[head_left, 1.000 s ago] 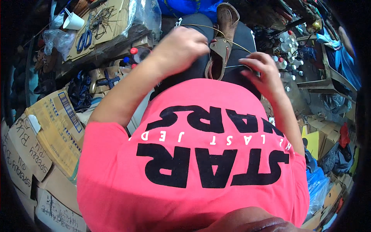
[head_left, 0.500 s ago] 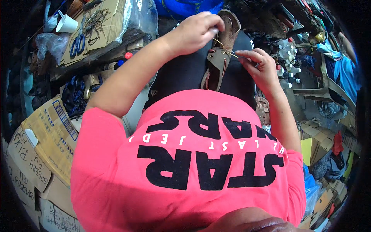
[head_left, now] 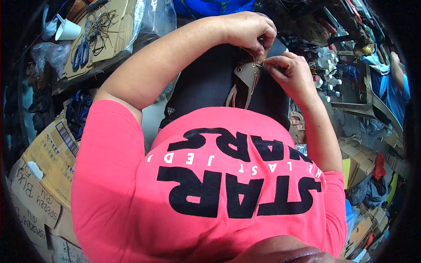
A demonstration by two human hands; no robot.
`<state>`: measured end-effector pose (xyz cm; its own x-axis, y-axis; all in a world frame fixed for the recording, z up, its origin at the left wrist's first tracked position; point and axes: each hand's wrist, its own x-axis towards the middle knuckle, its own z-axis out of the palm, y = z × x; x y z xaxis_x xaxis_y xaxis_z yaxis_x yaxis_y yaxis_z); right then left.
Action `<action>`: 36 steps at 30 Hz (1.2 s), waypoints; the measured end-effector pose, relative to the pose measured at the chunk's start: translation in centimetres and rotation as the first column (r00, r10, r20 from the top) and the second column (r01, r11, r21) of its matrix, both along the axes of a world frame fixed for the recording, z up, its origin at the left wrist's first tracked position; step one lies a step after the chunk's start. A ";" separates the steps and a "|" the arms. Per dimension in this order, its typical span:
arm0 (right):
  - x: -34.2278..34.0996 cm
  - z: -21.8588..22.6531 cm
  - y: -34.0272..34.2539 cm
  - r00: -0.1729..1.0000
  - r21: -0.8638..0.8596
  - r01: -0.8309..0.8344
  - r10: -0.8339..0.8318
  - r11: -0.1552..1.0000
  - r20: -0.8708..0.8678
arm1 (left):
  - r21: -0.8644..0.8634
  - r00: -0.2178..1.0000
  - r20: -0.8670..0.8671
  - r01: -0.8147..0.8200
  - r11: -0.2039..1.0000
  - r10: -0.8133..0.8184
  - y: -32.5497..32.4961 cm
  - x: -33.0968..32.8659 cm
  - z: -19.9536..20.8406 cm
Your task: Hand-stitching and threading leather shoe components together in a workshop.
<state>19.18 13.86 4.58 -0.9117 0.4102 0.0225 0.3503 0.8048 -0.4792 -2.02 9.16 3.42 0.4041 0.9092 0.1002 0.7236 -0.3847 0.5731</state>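
A brown leather shoe [head_left: 248, 78] lies across my dark-trousered lap, toe end pointing away and partly hidden by my left hand. Thin tan lace [head_left: 251, 54] runs by the eyelets on its upper. My left hand [head_left: 258, 34] reaches over the far part of the shoe, its thumb and fingers pinched on the lace. From the right, my right hand [head_left: 293, 73] pinches the lace at the shoe's edge between thumb and index finger. The exact grip of both fingertips is small and partly hidden.
Blue-handled scissors [head_left: 80, 56] and stringy scraps [head_left: 101, 30] lie on cardboard at far left, near a white cup [head_left: 68, 30]. Boxes [head_left: 44, 162] stand at left. Another brown shoe [head_left: 297, 125] is beside my right thigh. Bottles [head_left: 325, 65] stand at right, near another person's arm [head_left: 397, 72].
My left hand has moved right and over the shoe, covering its far part. My right hand has come slightly left, closer to the eyelets. The other person's arm shows more at far right.
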 end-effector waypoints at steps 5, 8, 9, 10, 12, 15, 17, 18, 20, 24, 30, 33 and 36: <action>-0.2 -0.4 -0.1 0.997 0.079 -0.047 0.052 0.996 -0.062 | -0.304 0.990 0.141 0.033 0.952 0.010 0.4 -0.4 -0.4; 0.1 -0.5 0.0 0.995 -0.001 -0.021 0.021 1.000 -0.095 | -0.423 0.977 0.214 0.087 0.902 0.006 0.4 -0.7 -0.7; 0.2 -0.5 0.0 0.995 -0.107 0.015 -0.025 0.994 -0.097 | -0.474 0.967 0.255 0.116 0.873 0.010 0.4 -0.9 -0.9; 0.2 -0.5 0.1 0.995 -0.108 0.014 -0.024 0.994 -0.097 | -0.474 0.967 0.255 0.115 0.873 0.012 0.4 -1.0 -1.0; 0.4 -0.6 0.2 0.995 -0.175 0.035 -0.051 0.984 -0.091 | -0.482 0.965 0.260 0.150 0.863 -0.023 0.3 -1.1 -1.0; 0.3 -0.3 0.3 0.997 -0.186 0.033 -0.046 0.982 -0.061 | -0.476 0.967 0.252 0.144 0.868 -0.022 0.5 -1.0 -1.0; 0.1 -0.8 0.8 0.996 -0.187 0.011 -0.028 0.982 -0.087 | -0.456 0.972 0.235 0.139 0.879 -0.032 0.6 -0.8 -0.7; 0.1 -1.0 0.9 0.994 -0.189 -0.010 -0.012 0.982 -0.112 | -0.436 0.975 0.217 0.136 0.889 -0.043 0.7 -0.7 -0.4; -0.1 -0.5 1.0 0.996 -0.220 0.007 -0.025 0.975 -0.081 | -0.444 0.977 0.211 0.128 0.887 -0.036 1.0 -0.6 -0.3; -0.7 0.6 2.2 0.994 -0.093 -0.109 0.109 0.990 -0.008 | -0.478 0.985 0.170 0.117 0.871 -0.039 1.8 -0.3 -0.7; -0.7 -0.9 2.2 0.992 -0.206 -0.122 0.111 0.971 -0.065 | -0.458 0.971 0.239 0.120 0.881 -0.008 3.0 0.3 -1.7; -0.2 -0.8 2.2 0.995 -0.279 -0.088 0.072 0.956 -0.069 | -0.432 0.983 0.178 0.123 0.894 -0.049 3.1 0.3 -1.7; 0.6 -1.2 2.5 0.999 -0.368 -0.041 0.040 0.929 -0.011 | -0.025 0.990 0.106 0.098 0.995 -0.094 0.9 -0.7 -0.7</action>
<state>19.83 16.35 3.33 -0.9280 0.3528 -0.1198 0.3188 0.5853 -0.7455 -2.70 10.03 2.69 0.4785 0.8699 0.1194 0.6197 -0.4309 0.6560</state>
